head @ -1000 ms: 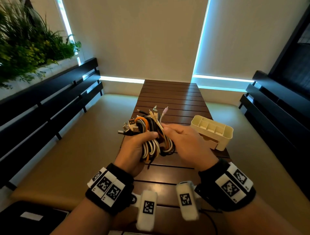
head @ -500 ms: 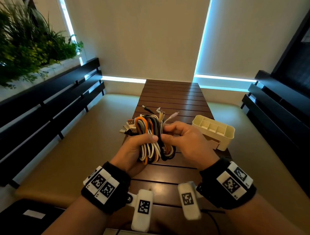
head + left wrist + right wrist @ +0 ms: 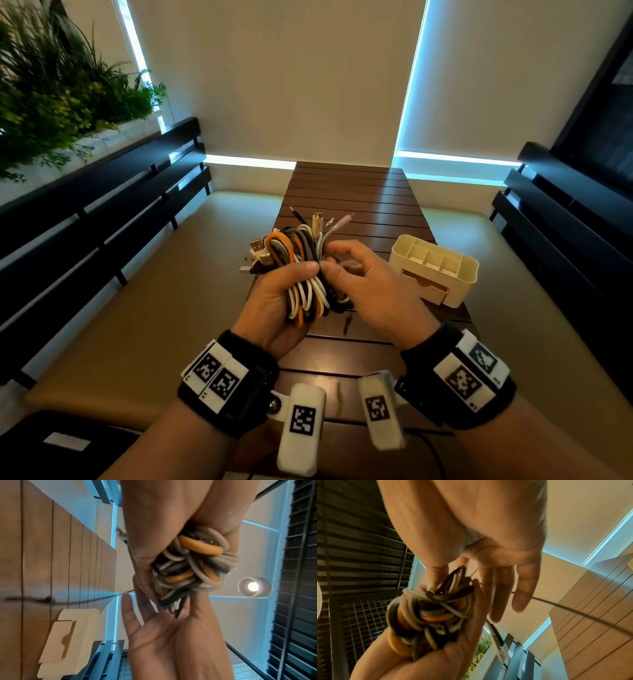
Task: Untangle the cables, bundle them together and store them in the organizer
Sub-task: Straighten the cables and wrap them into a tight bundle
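Note:
A coiled bundle of orange, white, grey and black cables [image 3: 301,270] is held above the wooden table [image 3: 349,192], plug ends fanning out at its top and left. My left hand [image 3: 291,284] grips the bundle around its middle, thumb across the front. My right hand [image 3: 342,263] is at the bundle's right side, thumb and index finger pinching dark strands while the other fingers stay loosely extended. The wrist views show the bundle [image 3: 193,566] [image 3: 433,609] from below, in the left hand [image 3: 154,534] with the right hand [image 3: 471,547] beside it. The cream organizer [image 3: 435,270] stands on the table to the right.
A thin dark cable end [image 3: 347,323] dangles from the bundle toward the table. Dark slatted benches [image 3: 102,212] flank the table on both sides, and a planter with green foliage [image 3: 51,85] is at far left. The organizer [image 3: 68,639] has open compartments and a front drawer.
My right hand has shifted from lying over the top of the bundle to pinching strands at its right side. The bundle stays in my left hand, turned slightly.

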Demonstrator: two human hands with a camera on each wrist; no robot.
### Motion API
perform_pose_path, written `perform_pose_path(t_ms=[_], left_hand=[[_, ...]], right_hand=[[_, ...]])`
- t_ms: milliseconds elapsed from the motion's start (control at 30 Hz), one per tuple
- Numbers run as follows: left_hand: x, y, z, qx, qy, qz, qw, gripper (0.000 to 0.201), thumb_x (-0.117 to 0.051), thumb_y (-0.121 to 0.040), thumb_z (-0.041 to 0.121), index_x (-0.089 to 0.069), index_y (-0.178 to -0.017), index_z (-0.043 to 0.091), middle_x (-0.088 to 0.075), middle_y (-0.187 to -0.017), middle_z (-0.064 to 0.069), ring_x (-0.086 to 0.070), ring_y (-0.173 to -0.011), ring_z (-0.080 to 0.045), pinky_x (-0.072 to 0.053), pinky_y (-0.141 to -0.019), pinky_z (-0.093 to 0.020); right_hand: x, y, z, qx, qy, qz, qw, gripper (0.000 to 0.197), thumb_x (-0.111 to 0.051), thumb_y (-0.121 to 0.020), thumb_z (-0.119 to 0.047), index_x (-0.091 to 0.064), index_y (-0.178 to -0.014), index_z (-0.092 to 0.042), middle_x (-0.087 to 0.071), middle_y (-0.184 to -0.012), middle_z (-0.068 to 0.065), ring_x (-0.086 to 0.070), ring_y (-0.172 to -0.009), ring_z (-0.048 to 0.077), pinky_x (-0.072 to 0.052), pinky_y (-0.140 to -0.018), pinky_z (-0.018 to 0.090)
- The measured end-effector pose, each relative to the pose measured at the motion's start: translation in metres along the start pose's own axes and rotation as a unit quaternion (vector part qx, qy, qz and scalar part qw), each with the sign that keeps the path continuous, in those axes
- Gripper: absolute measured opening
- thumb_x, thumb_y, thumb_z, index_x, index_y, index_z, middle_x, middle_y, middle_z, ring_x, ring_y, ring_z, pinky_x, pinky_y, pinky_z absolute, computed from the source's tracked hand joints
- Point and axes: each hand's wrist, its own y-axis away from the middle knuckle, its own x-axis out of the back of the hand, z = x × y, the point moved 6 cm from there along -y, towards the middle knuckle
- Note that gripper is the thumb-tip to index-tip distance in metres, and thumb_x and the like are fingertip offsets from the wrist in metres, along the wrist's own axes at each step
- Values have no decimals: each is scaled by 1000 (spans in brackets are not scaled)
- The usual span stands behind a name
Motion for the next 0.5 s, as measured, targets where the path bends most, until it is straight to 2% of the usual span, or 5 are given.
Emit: perform_pose_path(t_ms=[100,200,300,367,500], left_hand=[[2,-4,8,-9,-2,18,1000,46,-47,-88,8,-56,-132,0,-71,-106,-22,-71,-92,-29,-60,-80,-42],[15,-9,15,-5,-17,68,998,21,-58,-81,9,-65,-99,0,-63,-86,-11,-65,-76,-21,-58,-66,-37],[19,-10,13,12,-59,89,994,11,-59,-75,9,-64,-79,1,-62,-78,-12,-63,-70,-23,-55,-65,-36],[12,-10,8,28,-71,71,995,12,-57,-75,8,-67,-78,0,-62,-74,-13,-62,-65,-25,-54,-63,-35],[7,-10,7,38,-54,41,997,20,-58,-73,2,-71,-88,0,-67,-78,-15,-67,-65,-25,-58,-65,-37]], right_hand=[[7,3,-8,-20,-13,-28,999,22,-64,-93,-39,-62,-113,-49,-74,-99,-15,-70,-89,0,-59,-78,25],[30,5,-15,-26,-40,44,998,27,-69,-91,-29,-65,-118,-29,-78,-88,-2,-75,-79,17,-61,-79,45],[39,7,-33,100,54,118,987,30,-72,-88,-15,-63,-116,-22,-74,-90,-5,-71,-84,9,-60,-79,32],[27,5,-43,186,164,62,967,52,-70,-85,-9,-55,-132,-25,-61,-116,-11,-60,-106,4,-52,-90,25],[8,-7,-28,192,375,-84,903,89,-67,-80,-20,-21,-152,-42,-8,-156,-18,-11,-145,16,-16,-118,38]])
